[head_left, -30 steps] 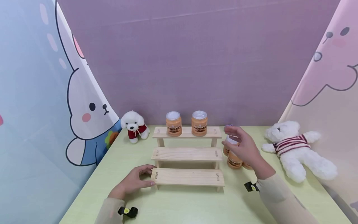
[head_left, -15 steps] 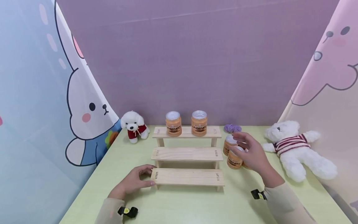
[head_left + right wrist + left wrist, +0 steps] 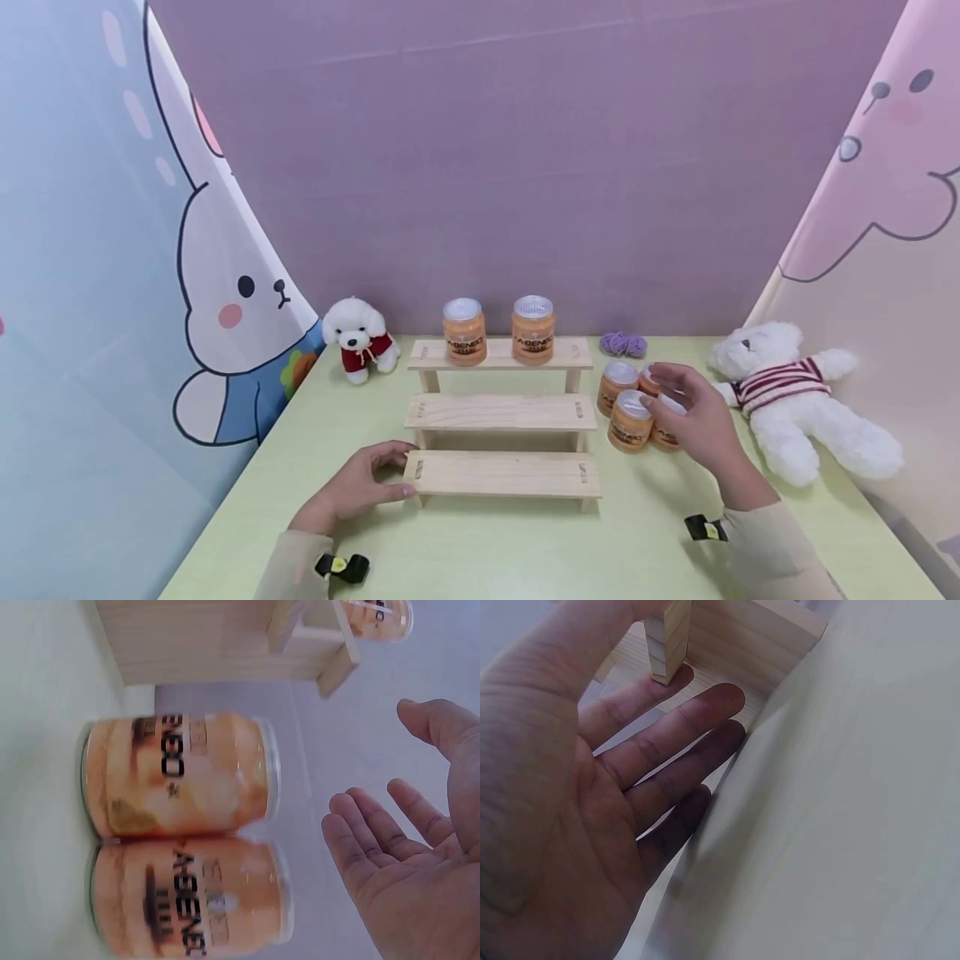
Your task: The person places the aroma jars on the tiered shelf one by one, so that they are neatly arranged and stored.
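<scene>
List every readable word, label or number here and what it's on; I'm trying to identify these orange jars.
"A·BENBO": black print on the left jar on the top step, barely legible.
"A·BENBO": same print on the right jar on the top step.
Partial black letters, roughly "BENB", sideways on the two jars in the right wrist view; too blurred to confirm.
Small lines under each brand: unreadable.
Table jars by the right hand: labels too small.
</scene>
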The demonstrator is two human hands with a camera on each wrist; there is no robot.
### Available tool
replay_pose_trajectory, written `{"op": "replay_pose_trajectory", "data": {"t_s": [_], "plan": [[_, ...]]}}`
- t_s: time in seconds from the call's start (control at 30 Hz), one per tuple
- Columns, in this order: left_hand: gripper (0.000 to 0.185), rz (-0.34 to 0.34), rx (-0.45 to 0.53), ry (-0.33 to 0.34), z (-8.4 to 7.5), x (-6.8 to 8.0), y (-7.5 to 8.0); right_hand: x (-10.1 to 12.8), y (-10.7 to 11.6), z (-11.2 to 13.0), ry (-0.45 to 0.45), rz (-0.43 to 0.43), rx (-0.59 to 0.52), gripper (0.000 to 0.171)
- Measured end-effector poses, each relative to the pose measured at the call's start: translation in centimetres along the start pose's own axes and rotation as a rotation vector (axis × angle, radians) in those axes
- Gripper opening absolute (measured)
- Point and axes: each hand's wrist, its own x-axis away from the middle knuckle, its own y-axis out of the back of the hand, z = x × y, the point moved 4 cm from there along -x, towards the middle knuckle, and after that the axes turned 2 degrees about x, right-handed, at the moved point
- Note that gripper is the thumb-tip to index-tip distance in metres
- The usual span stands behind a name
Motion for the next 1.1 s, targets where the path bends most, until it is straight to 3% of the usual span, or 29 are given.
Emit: {"op": "replay_pose_trajectory", "data": {"t_s": [0.17,0.37,0.6,0.73,0.93,1.1], "plan": [[0.056,-0.004,-0.014,0.007,0.1,0.0,0.0,0.4,1.2,-1.7,-0.052,-0.040,0.065,0.052],[0.056,-0.007,-0.015,0.010,0.1,0.0,0.0,0.5,2.1,-4.5,-0.067,-0.087,0.060,0.054],[0.056,-0.002,-0.014,0.011,0.1,-0.1,0.0,1.1,3.0,-5.6,-0.109,-0.084,0.109,0.057],[0.055,0.002,-0.019,-0.001,0.1,-0.1,0.0,1.2,2.8,-5.9,-0.134,-0.037,0.130,0.059],[0.055,0.001,-0.014,0.003,0.2,-0.1,0.0,1.6,2.4,-6.2,-0.239,0.086,0.192,0.073],[0.056,-0.002,-0.014,0.006,0.3,-0.1,0.0,1.7,2.1,-6.9,-0.270,0.117,0.190,0.077]]}}
